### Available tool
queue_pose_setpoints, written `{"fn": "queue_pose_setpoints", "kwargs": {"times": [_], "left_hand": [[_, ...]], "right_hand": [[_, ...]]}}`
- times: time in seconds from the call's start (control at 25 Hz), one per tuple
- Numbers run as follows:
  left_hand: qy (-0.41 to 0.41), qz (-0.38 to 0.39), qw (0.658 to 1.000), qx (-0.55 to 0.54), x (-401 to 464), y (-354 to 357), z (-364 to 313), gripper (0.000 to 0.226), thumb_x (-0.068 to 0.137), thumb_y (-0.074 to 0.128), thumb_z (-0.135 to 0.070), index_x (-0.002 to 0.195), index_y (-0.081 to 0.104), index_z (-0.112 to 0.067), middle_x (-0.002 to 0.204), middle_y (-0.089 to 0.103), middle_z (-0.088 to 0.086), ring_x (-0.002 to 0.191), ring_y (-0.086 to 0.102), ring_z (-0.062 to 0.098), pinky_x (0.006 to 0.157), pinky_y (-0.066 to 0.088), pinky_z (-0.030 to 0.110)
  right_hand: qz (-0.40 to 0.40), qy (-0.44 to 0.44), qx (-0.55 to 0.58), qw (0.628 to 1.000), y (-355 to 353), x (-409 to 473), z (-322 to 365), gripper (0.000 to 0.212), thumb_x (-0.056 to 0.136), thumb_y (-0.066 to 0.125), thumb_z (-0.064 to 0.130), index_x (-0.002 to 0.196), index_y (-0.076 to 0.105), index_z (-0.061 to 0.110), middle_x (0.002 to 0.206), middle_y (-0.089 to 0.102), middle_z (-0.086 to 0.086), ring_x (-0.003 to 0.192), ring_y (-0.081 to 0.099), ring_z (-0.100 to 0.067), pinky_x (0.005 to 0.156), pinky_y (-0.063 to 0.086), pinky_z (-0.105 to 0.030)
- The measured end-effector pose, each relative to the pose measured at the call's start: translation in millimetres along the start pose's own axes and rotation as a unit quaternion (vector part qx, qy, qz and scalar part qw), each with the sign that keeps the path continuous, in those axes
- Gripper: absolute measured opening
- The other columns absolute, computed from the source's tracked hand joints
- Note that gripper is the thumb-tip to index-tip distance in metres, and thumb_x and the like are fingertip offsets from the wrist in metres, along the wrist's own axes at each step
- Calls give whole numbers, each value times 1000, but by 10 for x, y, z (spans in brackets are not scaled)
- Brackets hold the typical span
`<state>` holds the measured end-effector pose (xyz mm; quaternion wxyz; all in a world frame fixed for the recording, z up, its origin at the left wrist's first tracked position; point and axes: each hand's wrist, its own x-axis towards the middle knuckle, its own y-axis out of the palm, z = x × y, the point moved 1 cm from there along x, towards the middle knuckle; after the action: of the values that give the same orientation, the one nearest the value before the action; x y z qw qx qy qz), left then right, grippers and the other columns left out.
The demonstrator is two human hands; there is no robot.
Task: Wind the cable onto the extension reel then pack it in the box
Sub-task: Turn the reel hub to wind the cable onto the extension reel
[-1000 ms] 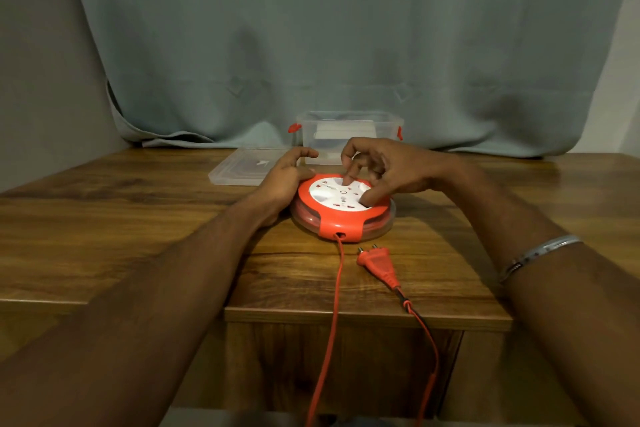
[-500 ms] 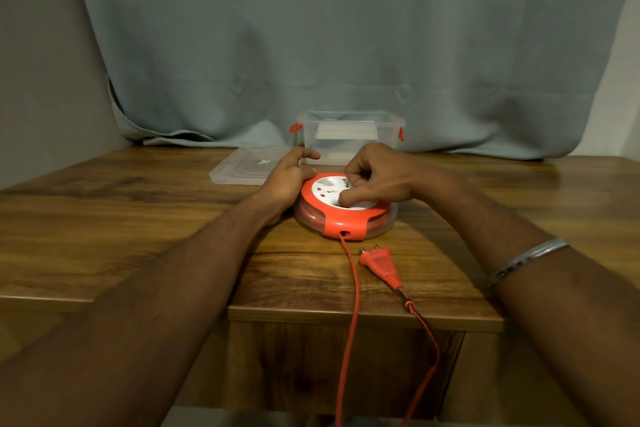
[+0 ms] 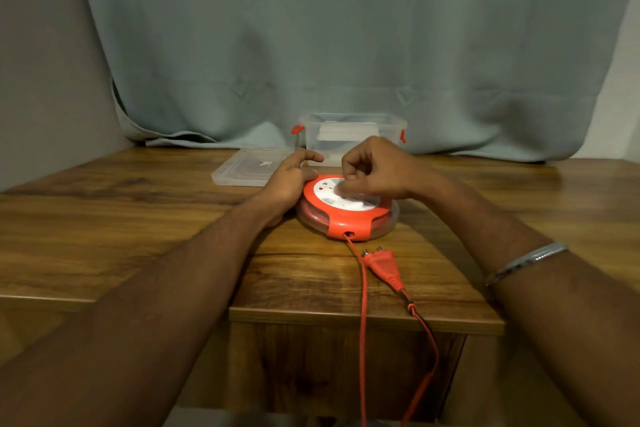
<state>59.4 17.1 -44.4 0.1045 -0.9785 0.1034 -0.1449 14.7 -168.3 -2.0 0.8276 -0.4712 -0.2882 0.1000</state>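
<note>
On the wooden table, seen from the head camera, the orange extension reel is steadied at its left rim by the left hand, fingers loosely spread, while the right hand is curled with fingertips pressed on the white hub. Much of the cable hangs slack over the front edge beside the plug, and the clear box and its lid wait behind. The reel is judged rigid and light, best held by its rim; the cable is limp and prone to snagging.
</note>
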Motion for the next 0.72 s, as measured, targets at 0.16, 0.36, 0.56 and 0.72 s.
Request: {"fn": "queue_pose_setpoints", "kwargs": {"times": [0.16,0.36,0.56,0.72], "left_hand": [[-2,6,1000,-6,-7,0,-1,30,98,48,-6,123,60,-17,88,67,16,62,62,18,52,49,28],[-7,12,1000,-15,-27,-14,-17,30,98,48,-7,124,60,-17,97,69,19,65,65,18,50,51,25],[8,26,1000,-10,-8,-7,9,30,99,48,-7,123,60,-18,94,65,18,60,65,13,50,50,26],[8,19,1000,-9,26,-13,38,27,98,50,-8,119,62,-21,94,64,18,64,62,19,55,50,31]], "right_hand": [[49,27,87,995,-118,-38,-110,45,70,79,8,111,69,22,97,77,-1,73,65,-23,66,46,-23],[127,74,124,981,-172,-50,-128,72,72,70,-20,137,51,5,126,70,-17,51,51,2,51,42,-12],[130,69,116,982,-179,-71,-103,81,67,78,-12,133,41,16,120,69,-20,51,56,3,50,43,-14],[107,74,94,987,-170,-103,-82,77,70,85,-4,124,37,22,105,71,-18,52,55,1,53,45,-20]]}}
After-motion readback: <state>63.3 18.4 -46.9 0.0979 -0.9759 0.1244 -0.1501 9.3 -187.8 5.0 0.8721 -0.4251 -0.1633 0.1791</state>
